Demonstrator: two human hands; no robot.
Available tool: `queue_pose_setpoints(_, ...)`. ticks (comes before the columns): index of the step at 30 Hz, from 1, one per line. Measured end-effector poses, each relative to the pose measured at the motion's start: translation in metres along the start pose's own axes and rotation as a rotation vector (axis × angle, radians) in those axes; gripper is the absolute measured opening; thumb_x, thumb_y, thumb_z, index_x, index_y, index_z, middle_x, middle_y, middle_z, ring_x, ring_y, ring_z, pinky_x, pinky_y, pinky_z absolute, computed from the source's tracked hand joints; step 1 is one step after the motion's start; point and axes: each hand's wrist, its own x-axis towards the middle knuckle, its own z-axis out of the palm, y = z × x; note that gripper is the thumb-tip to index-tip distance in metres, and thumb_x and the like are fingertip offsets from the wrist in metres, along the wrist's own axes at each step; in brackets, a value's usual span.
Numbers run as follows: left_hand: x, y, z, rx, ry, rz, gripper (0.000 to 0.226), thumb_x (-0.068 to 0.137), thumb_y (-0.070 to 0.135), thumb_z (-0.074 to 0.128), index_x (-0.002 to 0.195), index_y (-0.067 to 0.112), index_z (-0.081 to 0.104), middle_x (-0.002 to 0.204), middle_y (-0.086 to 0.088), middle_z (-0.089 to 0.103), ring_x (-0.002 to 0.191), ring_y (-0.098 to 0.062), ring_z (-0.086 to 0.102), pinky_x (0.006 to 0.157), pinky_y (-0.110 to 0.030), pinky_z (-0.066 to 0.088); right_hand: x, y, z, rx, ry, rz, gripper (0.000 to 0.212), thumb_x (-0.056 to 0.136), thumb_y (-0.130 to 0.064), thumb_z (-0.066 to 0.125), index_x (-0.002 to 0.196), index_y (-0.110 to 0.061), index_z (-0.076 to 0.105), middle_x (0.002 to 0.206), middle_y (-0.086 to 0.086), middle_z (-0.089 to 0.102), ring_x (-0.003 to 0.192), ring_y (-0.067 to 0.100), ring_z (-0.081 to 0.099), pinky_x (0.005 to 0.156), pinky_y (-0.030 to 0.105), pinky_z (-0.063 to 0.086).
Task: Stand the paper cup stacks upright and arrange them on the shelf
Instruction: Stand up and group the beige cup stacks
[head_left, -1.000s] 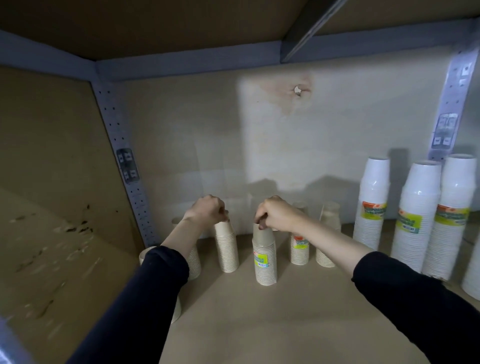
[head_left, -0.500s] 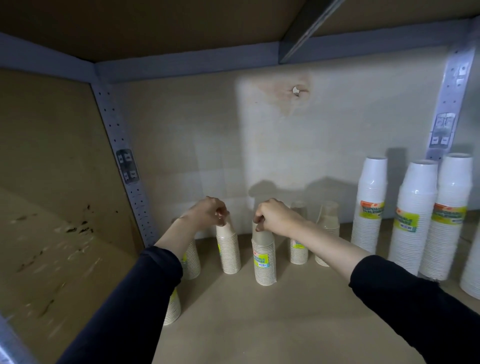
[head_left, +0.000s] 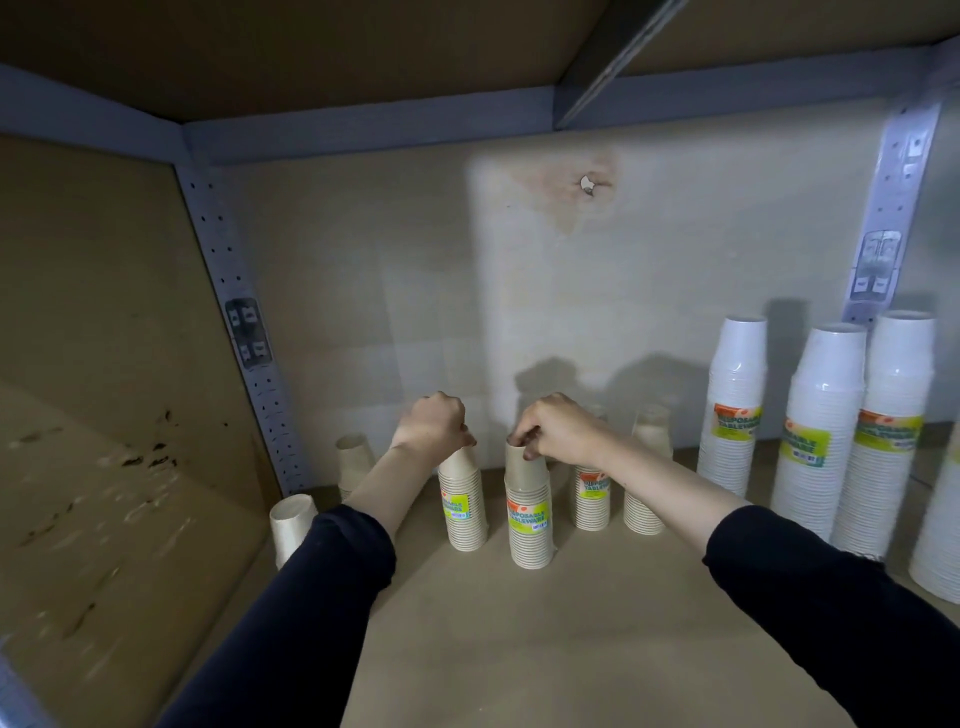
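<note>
Status, head view: tan cup stacks (head_left: 644, 483) upright on shelf (head_left: 519, 649), all right of left post (head_left: 244, 364). L hand (head_left: 431, 423) pinches top of post-side stack (head_left: 462, 506); R hand (head_left: 558, 434) pinches rim of front stack (head_left: 530, 514). Est. nearly done; lining-up remains.

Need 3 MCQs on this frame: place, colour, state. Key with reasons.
1. The tall white cup stacks stand where on the brown shelf board? A) left end B) right end C) centre
2. Colour of the short paper cup stack under the right hand? A) beige B) red C) blue
3. That stack is: A) lying flat B) upright C) crushed
Key: 1 B, they line the right side; 2 A, beige walls show; 3 B, it stands vertical while the hand pinches its top.
</note>
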Motion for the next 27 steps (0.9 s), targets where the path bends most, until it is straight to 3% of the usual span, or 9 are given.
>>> queue_pose_setpoints(11, 0.007, 0.015, 0.002, 0.003, -0.017, -0.088, 0.041, 0.082, 0.028, 0.069, 0.114, 0.004, 0.060, 0.119, -0.014, 0.062, 0.112, -0.031, 0.059, 0.087, -0.035, 0.050, -0.001, 0.002, 0.000, 0.013, -0.012, 0.009, 0.031, 0.077, -0.006, 0.067, 0.108, -0.008, 0.070, 0.113, 0.009, 0.070, 0.110, 0.021, 0.058, 0.085, 0.018, 0.040)
queue_pose_setpoints(16, 0.005, -0.007, -0.007, -0.089, -0.087, -0.022, 0.044, 0.075, 0.033, 0.075, 0.112, 0.010, 0.065, 0.121, -0.011, 0.062, 0.114, -0.027, 0.057, 0.090, -0.029, 0.047, -0.001, 0.004, 0.003, 0.042, -0.006, 0.020, 0.031, 0.077, -0.007, 0.067, 0.108, -0.008, 0.070, 0.114, 0.008, 0.070, 0.108, 0.019, 0.060, 0.078, 0.014, 0.037)
queue_pose_setpoints(20, 0.001, -0.013, -0.009, -0.077, -0.131, 0.065, 0.045, 0.080, 0.027, 0.070, 0.122, 0.013, 0.061, 0.127, -0.007, 0.060, 0.119, -0.023, 0.053, 0.094, -0.027, 0.043, -0.001, 0.005, 0.004, 0.047, -0.010, 0.023, 0.031, 0.078, -0.008, 0.066, 0.109, -0.009, 0.069, 0.114, 0.008, 0.069, 0.112, 0.020, 0.054, 0.089, 0.021, 0.041)
queue_pose_setpoints(27, -0.001, -0.002, -0.003, -0.036, -0.063, 0.047, 0.035, 0.085, 0.034, 0.063, 0.109, 0.009, 0.068, 0.120, -0.015, 0.062, 0.113, -0.032, 0.056, 0.090, -0.032, 0.047, -0.002, 0.004, 0.004, 0.032, -0.018, 0.020, 0.032, 0.078, -0.009, 0.066, 0.110, -0.009, 0.069, 0.115, 0.009, 0.068, 0.114, 0.020, 0.053, 0.090, 0.020, 0.040)
